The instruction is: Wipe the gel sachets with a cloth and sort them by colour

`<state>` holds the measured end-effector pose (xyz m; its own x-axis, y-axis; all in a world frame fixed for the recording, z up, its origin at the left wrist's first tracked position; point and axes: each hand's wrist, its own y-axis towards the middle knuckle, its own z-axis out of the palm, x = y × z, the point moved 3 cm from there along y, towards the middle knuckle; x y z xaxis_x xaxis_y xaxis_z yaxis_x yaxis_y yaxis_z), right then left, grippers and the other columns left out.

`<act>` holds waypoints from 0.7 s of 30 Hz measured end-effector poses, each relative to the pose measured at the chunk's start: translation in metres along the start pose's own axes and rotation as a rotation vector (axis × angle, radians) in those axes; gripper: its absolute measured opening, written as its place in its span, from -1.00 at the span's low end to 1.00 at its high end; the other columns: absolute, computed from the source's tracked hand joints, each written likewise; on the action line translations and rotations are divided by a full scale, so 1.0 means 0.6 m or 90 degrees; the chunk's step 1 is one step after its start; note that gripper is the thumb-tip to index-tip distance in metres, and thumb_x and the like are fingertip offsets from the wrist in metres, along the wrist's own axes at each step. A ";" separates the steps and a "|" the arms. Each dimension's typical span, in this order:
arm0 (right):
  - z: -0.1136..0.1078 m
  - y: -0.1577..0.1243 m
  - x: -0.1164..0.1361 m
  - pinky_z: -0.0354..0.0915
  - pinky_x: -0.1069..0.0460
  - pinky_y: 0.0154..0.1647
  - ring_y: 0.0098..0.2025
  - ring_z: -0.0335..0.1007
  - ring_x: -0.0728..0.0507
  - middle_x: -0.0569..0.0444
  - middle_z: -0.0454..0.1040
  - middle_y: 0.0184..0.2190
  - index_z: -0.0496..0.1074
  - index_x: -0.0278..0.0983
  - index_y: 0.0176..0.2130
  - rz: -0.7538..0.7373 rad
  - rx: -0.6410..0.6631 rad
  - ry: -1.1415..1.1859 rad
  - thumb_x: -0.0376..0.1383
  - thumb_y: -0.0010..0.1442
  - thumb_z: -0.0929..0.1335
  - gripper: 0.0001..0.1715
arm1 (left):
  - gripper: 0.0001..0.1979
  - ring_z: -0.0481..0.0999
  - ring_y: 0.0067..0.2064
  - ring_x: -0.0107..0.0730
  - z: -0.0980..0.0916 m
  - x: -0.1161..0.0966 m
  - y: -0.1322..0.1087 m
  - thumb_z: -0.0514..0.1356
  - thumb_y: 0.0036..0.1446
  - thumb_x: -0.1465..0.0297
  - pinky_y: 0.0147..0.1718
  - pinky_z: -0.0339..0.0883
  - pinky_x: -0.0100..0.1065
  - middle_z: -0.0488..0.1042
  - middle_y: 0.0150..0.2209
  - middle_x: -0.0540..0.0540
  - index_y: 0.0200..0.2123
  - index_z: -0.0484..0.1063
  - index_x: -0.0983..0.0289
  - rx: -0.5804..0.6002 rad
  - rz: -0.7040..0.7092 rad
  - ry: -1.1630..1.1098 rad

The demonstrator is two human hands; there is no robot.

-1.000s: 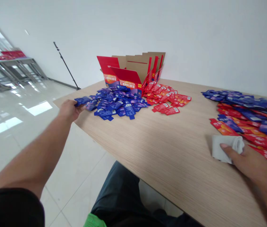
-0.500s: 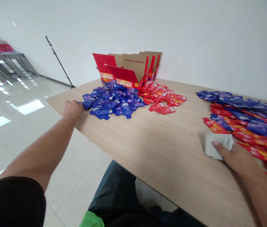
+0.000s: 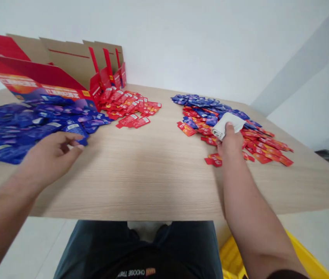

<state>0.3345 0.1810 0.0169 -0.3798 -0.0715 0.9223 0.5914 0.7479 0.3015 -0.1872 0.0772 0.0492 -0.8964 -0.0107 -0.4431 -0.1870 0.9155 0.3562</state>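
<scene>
1. Nearest, at the bottom of the view, are the person's dark trousers (image 3: 135, 242) and black shirt (image 3: 144, 269). At lower right, a yellow plastic bin (image 3: 234, 257) sits on the floor below the right arm.
2. The left hand (image 3: 49, 157) hangs just above the wooden table (image 3: 158, 193), half open with its fingers loosely curled, pinching nothing. Its fingertips reach the edge of a heap of blue sachets (image 3: 27, 124), though I cannot tell whether they touch it.
3. The right hand (image 3: 231, 141) is closed around a folded white cloth (image 3: 228, 124), with its fingers and thumb pressed together. The bunched grip seems to keep the cloth compact. The cloth lies on a mixed heap of red and blue sachets (image 3: 257, 149), its long axis running from lower left to upper right.
4. Farther off, red sachets (image 3: 131, 105) lie beside the blue heap, apparently kept apart by colour. The sachets in all the heaps point every which way.
5. Farthest is an open cardboard box (image 3: 65, 66) with red flaps spread wide, probably to leave its inside reachable. Behind it rises a white wall (image 3: 182, 42).
</scene>
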 end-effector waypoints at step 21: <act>0.029 -0.051 0.023 0.26 0.04 -0.28 -0.28 0.44 -0.13 0.03 0.58 -0.29 0.48 -0.23 -0.23 -0.131 0.268 -0.369 0.08 0.30 0.25 -0.52 | -0.70 0.54 -0.21 -0.20 0.257 -0.206 0.033 0.08 0.18 0.34 -0.16 0.41 -0.21 0.56 -0.20 0.18 -0.10 0.50 0.28 0.195 0.238 -0.138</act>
<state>0.2990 0.1687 0.0165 -0.8361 0.0351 0.5475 0.1894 0.9551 0.2280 -0.0183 0.1587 -0.0160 -0.7695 0.3924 -0.5039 0.2842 0.9169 0.2801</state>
